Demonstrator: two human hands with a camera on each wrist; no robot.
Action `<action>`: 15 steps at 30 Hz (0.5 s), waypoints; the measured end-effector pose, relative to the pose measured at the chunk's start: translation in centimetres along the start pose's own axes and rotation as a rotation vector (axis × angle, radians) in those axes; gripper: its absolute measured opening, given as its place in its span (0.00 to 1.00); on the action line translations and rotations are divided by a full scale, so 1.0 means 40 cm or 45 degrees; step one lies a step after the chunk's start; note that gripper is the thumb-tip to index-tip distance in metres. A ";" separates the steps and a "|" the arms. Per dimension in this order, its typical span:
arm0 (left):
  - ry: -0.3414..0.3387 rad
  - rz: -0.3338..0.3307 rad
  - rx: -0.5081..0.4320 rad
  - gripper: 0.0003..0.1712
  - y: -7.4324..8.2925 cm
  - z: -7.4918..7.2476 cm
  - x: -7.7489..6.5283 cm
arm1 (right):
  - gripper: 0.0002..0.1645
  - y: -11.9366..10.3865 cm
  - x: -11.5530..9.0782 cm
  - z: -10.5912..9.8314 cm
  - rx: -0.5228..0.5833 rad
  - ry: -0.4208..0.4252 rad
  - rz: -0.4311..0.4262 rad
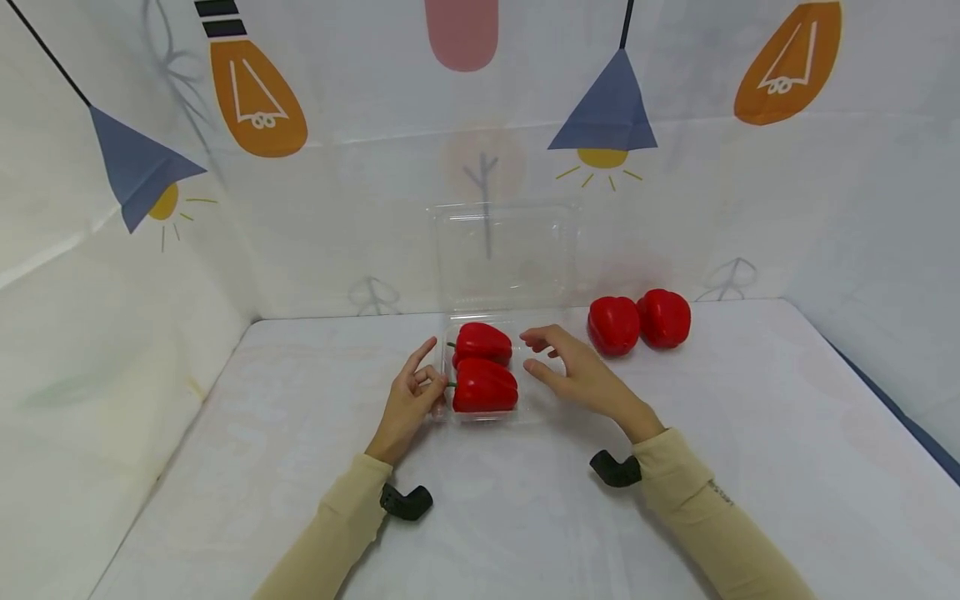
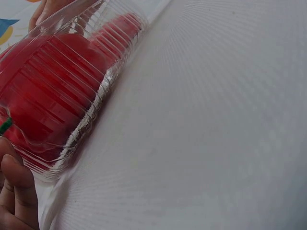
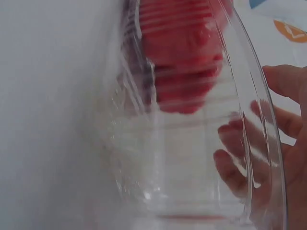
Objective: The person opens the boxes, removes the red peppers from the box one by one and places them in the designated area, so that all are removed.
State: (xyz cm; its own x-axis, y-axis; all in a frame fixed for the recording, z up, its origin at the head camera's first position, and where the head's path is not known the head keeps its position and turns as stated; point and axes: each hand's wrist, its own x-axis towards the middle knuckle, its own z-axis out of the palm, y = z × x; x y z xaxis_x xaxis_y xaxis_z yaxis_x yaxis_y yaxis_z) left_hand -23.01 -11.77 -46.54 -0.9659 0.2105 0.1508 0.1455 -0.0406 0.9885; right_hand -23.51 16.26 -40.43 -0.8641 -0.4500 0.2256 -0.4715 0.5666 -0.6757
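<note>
A clear plastic clamshell container (image 1: 531, 403) sits on the white table, its lid (image 1: 510, 258) raised at the back. Two red bell peppers lie in its left part, a rear one (image 1: 483, 342) and a front one (image 1: 486, 388), green stems pointing left. At the container's left rim my left hand (image 1: 408, 407) pinches the edge close to the front pepper's stem (image 2: 5, 125), index finger extended. My right hand (image 1: 573, 372) holds nothing; its fingers are spread and bent over the container's right end. Through the clear wall (image 3: 187, 158), the right wrist view shows some of those fingers.
Two more red bell peppers, a nearer one (image 1: 613, 325) and a farther one (image 1: 664, 318), lie side by side on the table right of the container. A pale cloth wall (image 1: 337, 225) printed with lamps and bulbs rises behind the table. Each wrist carries a small black mount (image 1: 406, 503).
</note>
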 end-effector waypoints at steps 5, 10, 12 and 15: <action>0.003 -0.002 0.000 0.37 0.000 0.000 0.000 | 0.29 -0.021 -0.001 0.027 -0.009 -0.030 -0.039; -0.001 -0.002 0.001 0.37 0.000 0.000 0.000 | 0.29 -0.036 -0.002 0.049 -0.007 -0.056 -0.048; -0.008 0.002 -0.003 0.37 0.000 -0.001 0.000 | 0.30 -0.042 -0.002 0.057 -0.020 -0.059 -0.043; -0.019 0.009 -0.003 0.38 0.000 -0.004 0.001 | 0.31 -0.049 -0.001 0.066 -0.049 -0.063 -0.052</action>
State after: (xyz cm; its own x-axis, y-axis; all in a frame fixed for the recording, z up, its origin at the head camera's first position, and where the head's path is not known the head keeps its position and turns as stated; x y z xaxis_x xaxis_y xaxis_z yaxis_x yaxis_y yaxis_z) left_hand -23.07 -11.91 -46.53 -0.9616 0.2249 0.1575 0.1514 -0.0446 0.9875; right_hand -22.07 13.33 -40.98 -0.8346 -0.5065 0.2167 -0.5134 0.5726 -0.6392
